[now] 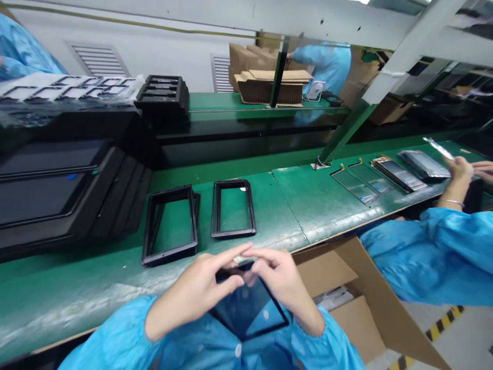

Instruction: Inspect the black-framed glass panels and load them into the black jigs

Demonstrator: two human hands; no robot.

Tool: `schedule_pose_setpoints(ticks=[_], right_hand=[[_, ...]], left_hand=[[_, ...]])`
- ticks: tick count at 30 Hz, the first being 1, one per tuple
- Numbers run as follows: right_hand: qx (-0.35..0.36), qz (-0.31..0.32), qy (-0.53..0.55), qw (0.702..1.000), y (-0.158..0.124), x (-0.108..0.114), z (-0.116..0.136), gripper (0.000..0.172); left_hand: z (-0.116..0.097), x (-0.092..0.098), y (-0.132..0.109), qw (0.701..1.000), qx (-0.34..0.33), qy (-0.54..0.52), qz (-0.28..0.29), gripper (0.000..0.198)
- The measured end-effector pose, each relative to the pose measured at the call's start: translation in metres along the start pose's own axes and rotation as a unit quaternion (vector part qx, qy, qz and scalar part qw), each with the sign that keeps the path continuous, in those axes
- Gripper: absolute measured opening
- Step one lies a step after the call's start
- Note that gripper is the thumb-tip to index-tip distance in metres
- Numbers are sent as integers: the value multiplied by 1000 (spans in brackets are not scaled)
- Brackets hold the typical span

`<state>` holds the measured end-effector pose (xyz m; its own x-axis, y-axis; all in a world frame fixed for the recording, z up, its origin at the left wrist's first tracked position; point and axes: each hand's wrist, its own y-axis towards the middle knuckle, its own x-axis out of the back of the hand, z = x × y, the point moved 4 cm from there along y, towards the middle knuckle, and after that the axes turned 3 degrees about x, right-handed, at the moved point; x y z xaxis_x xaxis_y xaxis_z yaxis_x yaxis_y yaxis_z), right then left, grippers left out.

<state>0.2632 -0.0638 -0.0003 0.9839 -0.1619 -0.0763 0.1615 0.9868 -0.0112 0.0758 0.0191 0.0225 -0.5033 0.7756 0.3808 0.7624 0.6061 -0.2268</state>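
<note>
Both my hands hold a dark glass panel (248,308) close to my body, below the green bench's front edge. My left hand (196,293) grips its upper left edge with bent fingers. My right hand (283,280) pinches the top edge, fingertips meeting those of the left. On the green bench (308,205) just beyond lie two black rectangular frames: one stacked pair (171,226) on the left, a single frame (232,208) to its right.
Black trays (57,190) are stacked at the left. An open cardboard box (354,293) stands at my right. A co-worker in blue (435,252) handles panels (389,174) at the right. Cardboard dividers (269,85) and another person (327,64) are across the bench.
</note>
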Motion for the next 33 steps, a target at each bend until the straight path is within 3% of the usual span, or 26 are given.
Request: schedule_pose_setpoints(ticks=[2,5,7,9,12,15,18,21,26,30,32,33], right_hand=[[-10,-54,78,995,-2,21,-4,54],[-11,-106,87,991,-11,55,-16,55],[-24,-104,102,989,-16,64,-27,57],[-27,-141,109,984,-20,64,-36,57],[-16,-232,79,970,-23,56,-39,52],[-8,-246,49,968,-23,47,-33,44],[-14,-236,18,971,-25,43,-27,43],[-33,-234,2,972,-29,43,-26,46],[-34,-265,-7,964,-33,36,-21,48],[-34,-177,29,983,-14,14,-17,55],[-13,-135,92,987,5,9,-15,68],[4,-130,122,984,15,11,-14,70]], left_hand=[[5,6,-1,994,46,-93,-29,50],[20,15,-6,959,70,-228,-150,51],[29,16,-9,934,64,-274,-221,57],[36,13,-10,920,63,-284,-263,62],[36,10,-10,929,50,-231,-284,58],[16,19,-11,946,-34,-11,-321,51],[-13,21,-3,915,-161,249,-275,43],[-27,19,11,903,-221,328,-165,28],[-37,15,20,925,-191,305,-119,26],[-53,8,18,950,-171,250,-74,40],[-58,27,19,971,-150,160,-101,54],[-58,48,18,975,-133,107,-145,60]])
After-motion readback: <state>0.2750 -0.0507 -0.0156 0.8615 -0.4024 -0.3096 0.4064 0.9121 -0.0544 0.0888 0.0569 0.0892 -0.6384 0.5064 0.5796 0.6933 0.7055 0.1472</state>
